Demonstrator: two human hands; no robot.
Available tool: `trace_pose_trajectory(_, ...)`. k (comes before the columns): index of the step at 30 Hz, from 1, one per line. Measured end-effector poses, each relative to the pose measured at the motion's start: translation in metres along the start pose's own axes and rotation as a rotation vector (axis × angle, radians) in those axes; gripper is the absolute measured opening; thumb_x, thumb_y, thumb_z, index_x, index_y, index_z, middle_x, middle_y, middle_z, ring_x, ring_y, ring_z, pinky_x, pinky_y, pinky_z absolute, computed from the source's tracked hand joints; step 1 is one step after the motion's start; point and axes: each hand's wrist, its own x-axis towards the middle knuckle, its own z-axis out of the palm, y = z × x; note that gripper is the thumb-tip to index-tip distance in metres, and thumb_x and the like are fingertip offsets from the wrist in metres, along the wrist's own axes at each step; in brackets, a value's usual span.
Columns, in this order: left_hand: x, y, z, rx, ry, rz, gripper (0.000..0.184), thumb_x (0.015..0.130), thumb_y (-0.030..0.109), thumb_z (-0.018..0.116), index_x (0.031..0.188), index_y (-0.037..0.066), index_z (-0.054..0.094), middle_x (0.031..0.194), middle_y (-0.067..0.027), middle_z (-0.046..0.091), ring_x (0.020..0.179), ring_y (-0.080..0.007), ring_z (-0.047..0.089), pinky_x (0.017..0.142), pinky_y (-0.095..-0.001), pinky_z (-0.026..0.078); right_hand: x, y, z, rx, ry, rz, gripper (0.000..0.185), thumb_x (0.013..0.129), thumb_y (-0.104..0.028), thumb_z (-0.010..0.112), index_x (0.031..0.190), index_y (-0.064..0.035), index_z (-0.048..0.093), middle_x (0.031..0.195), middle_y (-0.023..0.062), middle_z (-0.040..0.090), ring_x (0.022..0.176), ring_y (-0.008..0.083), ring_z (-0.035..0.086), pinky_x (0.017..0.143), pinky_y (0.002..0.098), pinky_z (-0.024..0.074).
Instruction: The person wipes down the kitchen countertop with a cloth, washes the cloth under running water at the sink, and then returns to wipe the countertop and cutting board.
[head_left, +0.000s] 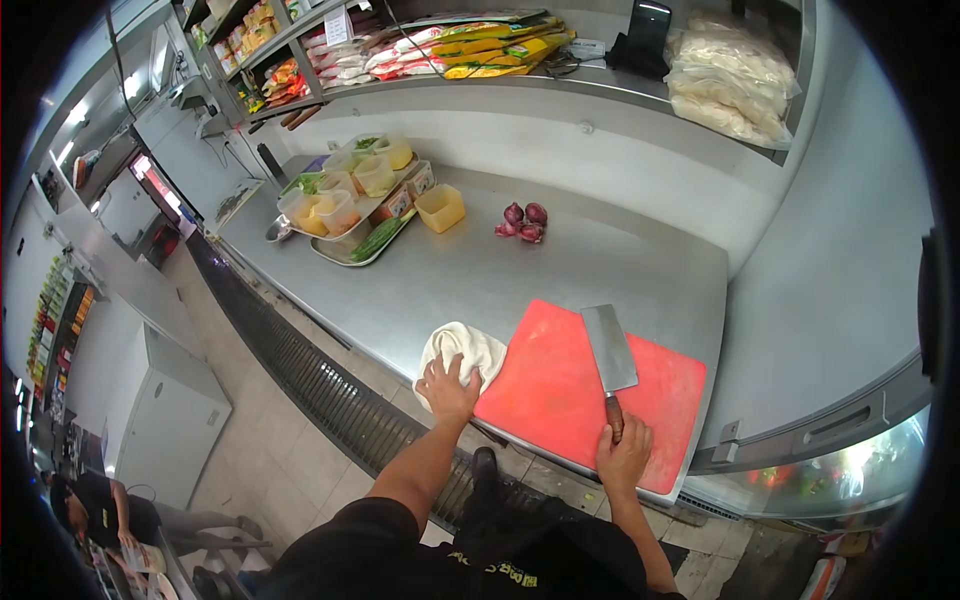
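My left hand (450,387) lies with spread fingers on a crumpled white cloth (482,345) at the counter's front edge. The cloth touches the left side of a red cutting board (545,375). On the board a cleaver (608,345) lies flat, its broad blade pointing away from me and its wooden handle towards me. My right hand (625,455) is at the handle's end, thumb on one side and curled fingers on the other. Farther back on the steel counter sits a small group of red onions (523,222).
A tray (365,258) holds a cucumber (377,240) and several tubs of ingredients. Beside it stands a yellow plastic tub (440,208). A loaded shelf (600,78) overhangs the back. Another person (110,515) is at lower left, beyond the floor drain grate (330,395).
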Motion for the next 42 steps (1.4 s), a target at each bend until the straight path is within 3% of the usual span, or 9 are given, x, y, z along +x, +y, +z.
trace_pose_trajectory(18,-0.0001,0.0010,-0.0010,-0.004,-0.033,-0.029,0.048,0.082,0.043,0.068,0.123,0.019,0.067,0.141,-0.0131,0.051,0.132,-0.0352,0.042,0.104,-0.0561,0.028,0.0005,-0.0014,0.0008,0.000,0.031,-0.020,0.035,0.086,-0.019,0.065,0.115,0.0000,0.061,0.108,0.0174,0.062,0.101,0.0372,0.056,0.091,0.0480,0.0439)
trace_pose_trajectory(30,-0.0006,-0.0023,0.0045,0.034,0.053,0.009,0.047,0.080,0.042,0.070,0.121,0.020,0.067,0.131,-0.0107,0.054,0.126,-0.0323,0.045,0.100,-0.0552,0.031,0.0002,-0.0003,0.0018,-0.001,0.048,-0.039,0.036,0.086,-0.019,0.065,0.116,0.0002,0.061,0.108,0.0178,0.062,0.100,0.0377,0.055,0.090,0.0486,0.0439)
trace_pose_trajectory(42,-0.0001,-0.0010,0.0006,0.010,-0.018,-0.029,0.048,0.082,0.044,0.068,0.123,0.020,0.067,0.139,-0.0130,0.051,0.131,-0.0346,0.042,0.104,-0.0570,0.028,-0.0004,-0.0003,0.0028,-0.013,0.041,-0.035,0.037,0.086,-0.019,0.065,0.116,0.0010,0.061,0.106,0.0189,0.062,0.098,0.0381,0.055,0.089,0.0491,0.0439)
